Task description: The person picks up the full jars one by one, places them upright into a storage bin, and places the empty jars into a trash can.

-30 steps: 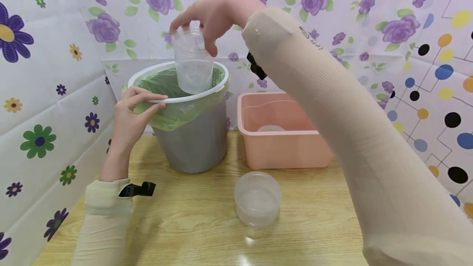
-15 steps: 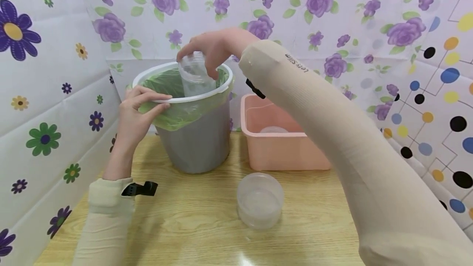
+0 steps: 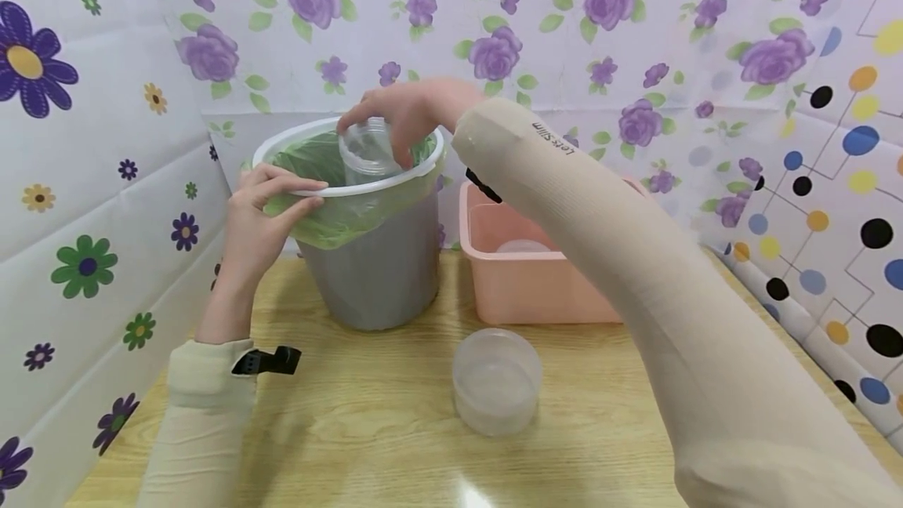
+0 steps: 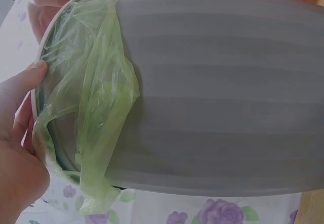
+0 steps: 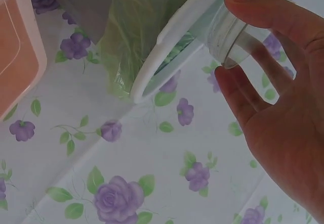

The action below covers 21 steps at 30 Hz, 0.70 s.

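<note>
A grey trash can [image 3: 374, 281] with a white rim and a green bag liner [image 3: 331, 226] stands at the back left. My left hand [image 3: 257, 214] pinches its near rim, thumb outside over the liner and fingers on top. Over the can's mouth my right hand [image 3: 405, 120] grips a clear plastic jar [image 3: 367, 159] by its upper end, the jar's lower part hidden inside the can. In the right wrist view, thumb and fingers hold the ridged neck of the jar [image 5: 230, 37].
A pink plastic bin [image 3: 539, 288] with a clear round item [image 3: 522, 247] inside stands right of the can, partly behind my right forearm. A clear round tub [image 3: 497, 382] sits on the wooden table [image 3: 353, 422] in front. Patterned cloth hangs on all sides.
My right hand has come down with the jar, which now sits lower in the can's mouth. The left hand keeps its hold on the rim.
</note>
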Motion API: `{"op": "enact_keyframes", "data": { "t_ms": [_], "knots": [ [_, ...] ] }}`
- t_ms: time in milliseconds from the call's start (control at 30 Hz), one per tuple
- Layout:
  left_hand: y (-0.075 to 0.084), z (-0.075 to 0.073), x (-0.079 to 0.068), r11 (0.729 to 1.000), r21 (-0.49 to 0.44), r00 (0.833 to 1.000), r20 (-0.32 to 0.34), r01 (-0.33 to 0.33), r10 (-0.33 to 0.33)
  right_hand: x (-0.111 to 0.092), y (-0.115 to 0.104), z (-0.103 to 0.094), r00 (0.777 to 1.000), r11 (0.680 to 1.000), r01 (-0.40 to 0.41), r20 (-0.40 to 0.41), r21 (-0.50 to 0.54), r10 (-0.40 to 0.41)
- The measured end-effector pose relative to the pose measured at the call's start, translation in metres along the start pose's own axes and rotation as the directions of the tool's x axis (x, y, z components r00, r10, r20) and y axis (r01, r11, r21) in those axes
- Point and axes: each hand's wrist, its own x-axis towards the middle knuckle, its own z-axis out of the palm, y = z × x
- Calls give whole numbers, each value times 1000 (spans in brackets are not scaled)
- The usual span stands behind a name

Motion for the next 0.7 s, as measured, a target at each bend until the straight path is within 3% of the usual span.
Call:
{"op": "enact_keyframes", "data": {
  "t_ms": [233,467,700],
  "knots": [
    [1,1,0,1000,-17,1000,-2,-1,1,0,1,0,1000,1000,8,-23,27,-7],
    [4,2,0,1000,-6,1000,6,12,-12,0,4,-1,1000,998,-17,14,63,16],
    [2,1,-1,1000,-18,1000,3,2,-2,-3,11,1,1000,998,10,23,60,-12]
  ]
}}
